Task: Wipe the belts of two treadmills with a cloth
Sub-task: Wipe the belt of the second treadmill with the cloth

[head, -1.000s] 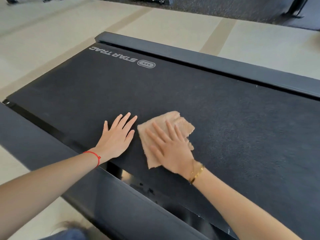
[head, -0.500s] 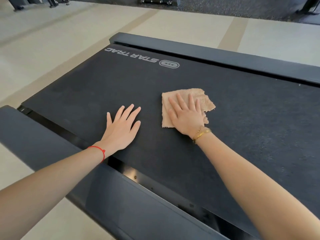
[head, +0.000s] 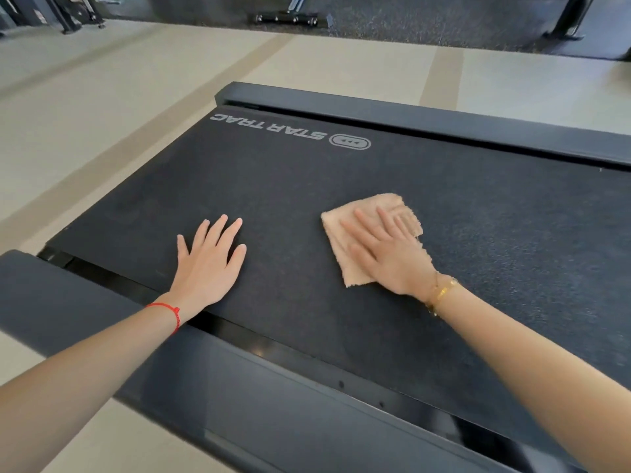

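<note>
A black treadmill belt (head: 495, 254) with a STAR TRAC logo (head: 273, 129) fills the middle of the view. A beige cloth (head: 341, 227) lies flat on it, right of centre. My right hand (head: 386, 254) presses on the cloth with straight, spread fingers and covers most of it. My left hand (head: 208, 264) rests flat on the bare belt to the left, fingers straight, well apart from the cloth. Only one treadmill is in view.
Dark side rails run along the near edge (head: 239, 404) and the far edge (head: 426, 117) of the belt. Beige floor (head: 102, 114) surrounds the treadmill's end. Gym equipment bases (head: 286, 18) stand on dark flooring at the back.
My right hand slid the cloth away from me and to the right across the belt, then back a little toward me. My left hand stayed flat on the belt.
</note>
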Available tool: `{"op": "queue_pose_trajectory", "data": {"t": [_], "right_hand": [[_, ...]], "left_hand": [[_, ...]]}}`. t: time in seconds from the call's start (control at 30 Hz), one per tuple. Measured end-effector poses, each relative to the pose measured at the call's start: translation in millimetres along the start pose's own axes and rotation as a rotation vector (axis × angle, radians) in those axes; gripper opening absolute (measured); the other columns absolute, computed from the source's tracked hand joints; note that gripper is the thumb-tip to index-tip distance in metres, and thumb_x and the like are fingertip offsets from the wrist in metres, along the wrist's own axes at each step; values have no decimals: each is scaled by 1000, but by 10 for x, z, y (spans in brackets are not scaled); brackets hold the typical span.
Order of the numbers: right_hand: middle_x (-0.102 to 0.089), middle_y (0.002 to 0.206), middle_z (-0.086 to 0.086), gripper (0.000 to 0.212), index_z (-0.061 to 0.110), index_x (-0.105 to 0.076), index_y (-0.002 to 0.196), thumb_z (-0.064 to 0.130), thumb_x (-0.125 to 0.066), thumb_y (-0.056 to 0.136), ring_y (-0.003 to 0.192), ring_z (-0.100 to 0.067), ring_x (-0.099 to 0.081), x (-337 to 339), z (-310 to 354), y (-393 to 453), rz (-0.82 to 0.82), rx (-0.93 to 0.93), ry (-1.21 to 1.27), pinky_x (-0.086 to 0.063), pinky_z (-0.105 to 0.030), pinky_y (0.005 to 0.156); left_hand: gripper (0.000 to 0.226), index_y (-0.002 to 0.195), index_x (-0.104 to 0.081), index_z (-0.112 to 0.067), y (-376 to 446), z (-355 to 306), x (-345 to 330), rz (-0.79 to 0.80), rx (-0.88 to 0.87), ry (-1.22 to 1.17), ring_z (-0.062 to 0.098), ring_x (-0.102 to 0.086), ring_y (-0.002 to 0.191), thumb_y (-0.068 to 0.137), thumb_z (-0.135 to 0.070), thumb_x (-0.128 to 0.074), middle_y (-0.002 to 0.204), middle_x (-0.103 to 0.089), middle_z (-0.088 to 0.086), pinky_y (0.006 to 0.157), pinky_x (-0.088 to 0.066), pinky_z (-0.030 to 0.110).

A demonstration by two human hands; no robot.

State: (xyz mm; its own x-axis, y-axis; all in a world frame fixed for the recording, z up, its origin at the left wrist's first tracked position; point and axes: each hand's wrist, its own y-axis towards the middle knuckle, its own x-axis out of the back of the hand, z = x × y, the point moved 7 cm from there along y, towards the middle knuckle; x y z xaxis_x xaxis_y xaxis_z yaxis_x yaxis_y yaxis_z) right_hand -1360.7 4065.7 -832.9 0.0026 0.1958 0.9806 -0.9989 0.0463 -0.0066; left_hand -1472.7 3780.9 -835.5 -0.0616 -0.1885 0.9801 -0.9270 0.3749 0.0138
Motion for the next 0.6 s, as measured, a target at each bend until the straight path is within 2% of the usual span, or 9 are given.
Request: {"op": "queue_pose_trajectory", "data": {"t": [0.07,0.13,0.27,0.4,0.5,0.6], "right_hand": [[-1,166,12,53,43,-10,156,51,-14,105,152,-30,10,7,-22,208,-15,-182,28,7,-47,122],[0,166,9,53,40,-11,157,50,-13,105,152,-34,10,-23,165,295,-17,-232,12,7,-50,122],[-1,166,10,53,41,-5,157,48,-15,106,151,-36,8,-150,865,102,21,8,-41,7,-50,121],[1,166,11,53,41,-5,157,49,-16,105,152,-31,12,-219,1270,-259,52,160,-56,7,-48,122],[2,165,15,54,43,-7,156,53,-11,103,152,-25,15,-182,1195,-419,52,188,-31,11,-43,122],[-1,165,14,55,44,-4,154,54,-9,101,153,-26,11,-127,919,-396,37,97,-47,6,-45,123]], "left_hand": [[55,156,-17,-34,-14,-6,-10,-21,-9,-11,20,-2,152,103,-43,-27,165,-11,-7,119,-3,61],[54,156,-18,-33,-29,-18,-22,-37,-9,-18,21,-2,152,104,-43,-27,165,-12,-6,119,-3,62],[55,157,-18,-32,-43,-21,-30,-50,-12,-3,23,-4,152,103,-43,-27,165,-14,-5,119,-4,63],[56,157,-16,-31,-65,-28,-23,-43,-42,0,25,-4,152,103,-43,-27,165,-13,-3,118,-4,63],[56,157,-16,-30,-74,-19,-16,-47,-41,-13,26,-3,152,103,-43,-26,165,-13,-3,118,-3,64],[56,157,-15,-30,-70,-14,-22,-39,-41,-21,26,-2,153,103,-42,-26,165,-11,-3,118,-1,64]]}}
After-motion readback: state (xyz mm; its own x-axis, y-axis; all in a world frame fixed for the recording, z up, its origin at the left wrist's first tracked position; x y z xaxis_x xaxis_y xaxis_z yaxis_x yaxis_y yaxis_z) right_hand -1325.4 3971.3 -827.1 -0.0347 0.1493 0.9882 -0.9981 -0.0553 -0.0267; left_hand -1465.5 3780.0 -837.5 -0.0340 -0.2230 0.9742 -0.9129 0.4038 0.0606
